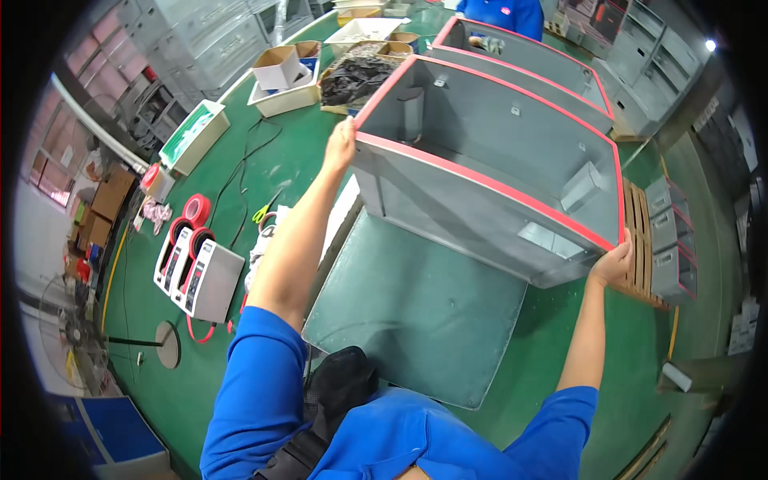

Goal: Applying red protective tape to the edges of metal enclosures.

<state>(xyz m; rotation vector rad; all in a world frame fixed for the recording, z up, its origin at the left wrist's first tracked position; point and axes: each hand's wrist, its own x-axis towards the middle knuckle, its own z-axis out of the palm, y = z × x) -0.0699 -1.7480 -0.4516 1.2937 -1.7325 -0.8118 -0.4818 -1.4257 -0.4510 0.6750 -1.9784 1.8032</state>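
The green desk (240, 172) was seen filling most of the view, and on it a big grey metal cabinet (488, 172) with red-trimmed edges was held, open side up, at the middle right. A second grey cabinet (528, 60) was set just behind it, almost touching. Below the held cabinet, a pale green-grey mat (416, 308) was laid out bare, and open room was left there between cabinet and body.

The cabinet's near left corner was gripped by the left hand (342, 148), fingers closed over the red rim. The near right corner was clasped by the right hand (612, 266), its grip wrapped shut on the lower edge, just beside a wooden pallet (640, 240).

Well apart on the left, a grey tape dispenser (204, 276) was stood near the desk's edge, a red tape roll (196, 210) beside it. Cardboard boxes (284, 76) were ranged along the far side. Smallest, yellow-handled scissors (262, 212) were left lying by a black cable (244, 172).
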